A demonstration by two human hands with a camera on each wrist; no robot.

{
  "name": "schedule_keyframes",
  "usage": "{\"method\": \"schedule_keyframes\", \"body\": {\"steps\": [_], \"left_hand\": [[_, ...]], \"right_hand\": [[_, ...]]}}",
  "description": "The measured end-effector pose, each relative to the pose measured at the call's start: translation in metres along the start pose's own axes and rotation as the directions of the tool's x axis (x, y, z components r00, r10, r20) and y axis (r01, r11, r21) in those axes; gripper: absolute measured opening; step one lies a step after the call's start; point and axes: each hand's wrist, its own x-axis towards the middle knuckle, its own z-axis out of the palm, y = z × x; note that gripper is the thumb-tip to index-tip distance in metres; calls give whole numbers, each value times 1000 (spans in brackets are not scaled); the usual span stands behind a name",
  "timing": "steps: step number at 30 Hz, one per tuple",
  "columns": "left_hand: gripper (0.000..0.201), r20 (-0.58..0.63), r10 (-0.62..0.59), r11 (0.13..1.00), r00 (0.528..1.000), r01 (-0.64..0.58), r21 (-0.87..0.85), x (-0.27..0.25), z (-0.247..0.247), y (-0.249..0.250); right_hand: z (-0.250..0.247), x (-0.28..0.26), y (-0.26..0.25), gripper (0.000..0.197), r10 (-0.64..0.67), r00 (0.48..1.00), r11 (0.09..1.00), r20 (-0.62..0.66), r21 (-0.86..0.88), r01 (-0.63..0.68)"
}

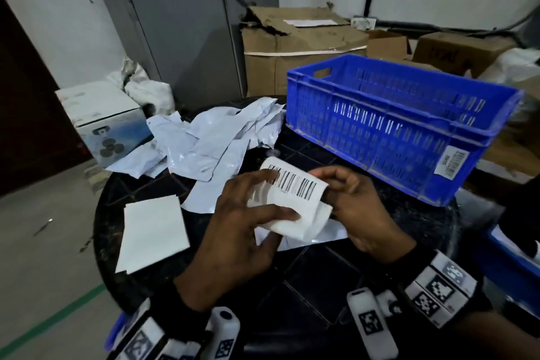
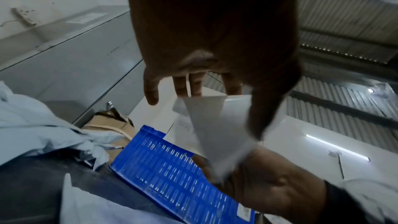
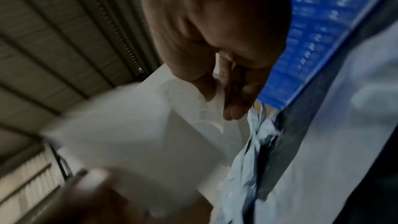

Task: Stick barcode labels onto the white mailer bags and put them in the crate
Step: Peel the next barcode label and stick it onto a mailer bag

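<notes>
- The barcode label (image 1: 292, 184) is held up above the round black table (image 1: 306, 280), just in front of the blue crate (image 1: 388, 128); it curls over at the top, bars facing up, and its white backing paper (image 1: 304, 222) droops loose beneath it.
- The left hand (image 1: 242, 213) has the label's near-left part: the forefinger lies across the printed face and the thumb presses into the backing below, the other fingers spread and fairly straight.
- The right hand (image 1: 350, 202) pinches the label's right edge between thumb and curled fingertips; the left wrist view shows the same pinch on a white sheet (image 2: 215, 132) from underneath.
- The right wrist view is badly blurred; I can make out fingers (image 3: 234, 91) against pale paper and little more.
- Directly under the hands a white mailer bag (image 1: 327, 235) lies flat on the table.
- A loose heap of more mailer bags (image 1: 222, 137) sits at the table's far left, beside the crate's left end.
- A stack of white sheets (image 1: 152, 231) lies near the table's left edge.
- The crate stands on the table's far right, a small sticker (image 1: 451, 161) on its near wall; I cannot see its floor.
- Behind are cardboard boxes (image 1: 298, 55), a grey cabinet (image 1: 187, 23) and a white printed box (image 1: 108, 123) on the left.
</notes>
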Motion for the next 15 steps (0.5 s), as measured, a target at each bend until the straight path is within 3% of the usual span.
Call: {"method": "schedule_keyframes", "body": {"steps": [3,5,6,8,9,11,13,15], "left_hand": [[42,121,3,991,993,12,-130,0,0,3],[51,110,-35,942,993,70,-329,4,-1,-3],[60,106,-71,873,992,113,-475,8,-2,-4],[71,125,-208,650,970,233,-723,13,-4,-8],[60,108,-292,590,950,268,-761,16,-4,-4],[32,69,-440,558,896,332,-761,15,3,5],[51,151,-506,484,849,424,-765,13,11,11],[64,263,-456,389,850,456,-801,10,13,13]], "right_hand": [[-15,0,-1,25,-87,995,995,-52,-59,84],[-23,0,-3,27,-122,991,990,-48,-76,118],[-25,-1,-3,29,-145,988,986,-51,-89,140],[-32,-2,-1,37,-238,969,962,-64,-154,226],[-35,-2,0,40,-299,952,939,-61,-199,282],[-39,-4,4,44,-380,924,901,-32,-239,362],[-40,-7,8,45,-408,913,894,-13,-209,396],[-40,-10,9,43,-428,904,890,-20,-186,417]]}}
